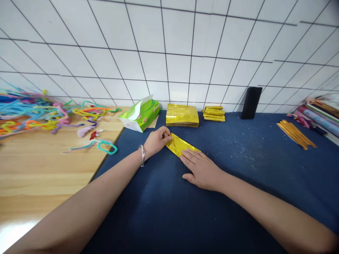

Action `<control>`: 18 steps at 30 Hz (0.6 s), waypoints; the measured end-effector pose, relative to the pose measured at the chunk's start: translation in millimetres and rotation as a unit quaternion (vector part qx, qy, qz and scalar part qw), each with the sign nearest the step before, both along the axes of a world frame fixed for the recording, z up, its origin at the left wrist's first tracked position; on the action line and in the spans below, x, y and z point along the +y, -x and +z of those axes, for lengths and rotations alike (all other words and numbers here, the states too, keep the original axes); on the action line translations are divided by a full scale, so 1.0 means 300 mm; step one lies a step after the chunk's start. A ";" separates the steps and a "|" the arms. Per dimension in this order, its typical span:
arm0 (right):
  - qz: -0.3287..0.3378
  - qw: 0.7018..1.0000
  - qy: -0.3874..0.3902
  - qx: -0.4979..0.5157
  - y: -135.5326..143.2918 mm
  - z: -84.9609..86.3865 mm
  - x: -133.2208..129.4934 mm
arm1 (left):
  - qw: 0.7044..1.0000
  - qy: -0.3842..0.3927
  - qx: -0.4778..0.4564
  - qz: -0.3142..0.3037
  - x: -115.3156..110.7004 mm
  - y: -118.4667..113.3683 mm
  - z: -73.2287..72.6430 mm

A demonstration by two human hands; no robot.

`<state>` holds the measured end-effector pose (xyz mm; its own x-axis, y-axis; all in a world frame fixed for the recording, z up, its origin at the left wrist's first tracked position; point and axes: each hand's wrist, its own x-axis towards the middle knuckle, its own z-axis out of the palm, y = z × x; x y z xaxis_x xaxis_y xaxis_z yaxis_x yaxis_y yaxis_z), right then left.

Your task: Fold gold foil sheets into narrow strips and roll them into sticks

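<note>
A sheet of gold foil paper [182, 144], narrow and apparently folded, lies slantwise on the dark blue table surface [159, 211]. My left hand [156, 141] pinches its upper left corner between thumb and fingers; a silver bangle is on that wrist. Flat on the sheet's lower right end rests my right hand [200, 167], fingers stretched out and thumb apart, hiding that end. Behind them stands a thick stack of gold foil paper [182, 115]. To its right sits a small pile of narrow folded gold strips [214, 113].
A green tissue packet [144, 114] stands at the back left. Colourful pipe cleaners [39, 116] are heaped on the wooden table [47, 183]. A black phone-like slab [251, 103] leans against the white tiled wall [180, 67]. Bronze-gold strips [295, 134] and stacked books [321, 116] lie at the right.
</note>
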<state>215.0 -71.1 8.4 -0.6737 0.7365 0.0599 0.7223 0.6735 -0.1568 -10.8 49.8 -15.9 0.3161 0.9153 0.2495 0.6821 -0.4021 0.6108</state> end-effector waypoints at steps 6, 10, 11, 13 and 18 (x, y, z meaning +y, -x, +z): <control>0.006 1.000 -0.011 -0.007 0.003 0.003 -0.002 | 0.990 -0.086 0.108 -0.035 0.006 -0.002 0.004; 0.006 1.000 -0.014 -0.011 0.004 0.010 -0.002 | 0.981 -0.113 0.152 -0.049 0.010 0.002 0.010; 0.006 1.000 -0.014 -0.012 0.004 0.011 -0.002 | 0.978 -0.119 0.162 -0.052 0.009 0.001 0.013; 0.007 1.000 -0.014 -0.014 0.004 0.013 -0.002 | 0.971 -0.144 0.179 -0.060 0.002 -0.002 0.023; 0.005 1.000 -0.017 -0.020 0.007 0.011 -0.003 | 0.949 -0.163 0.195 -0.185 -0.020 -0.013 0.049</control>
<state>212.9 -72.1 11.7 -0.6833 0.7278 0.0584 0.7207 0.6852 -0.1051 -6.8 43.6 -1.3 0.7272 0.6178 0.2992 0.6059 -0.7826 0.1432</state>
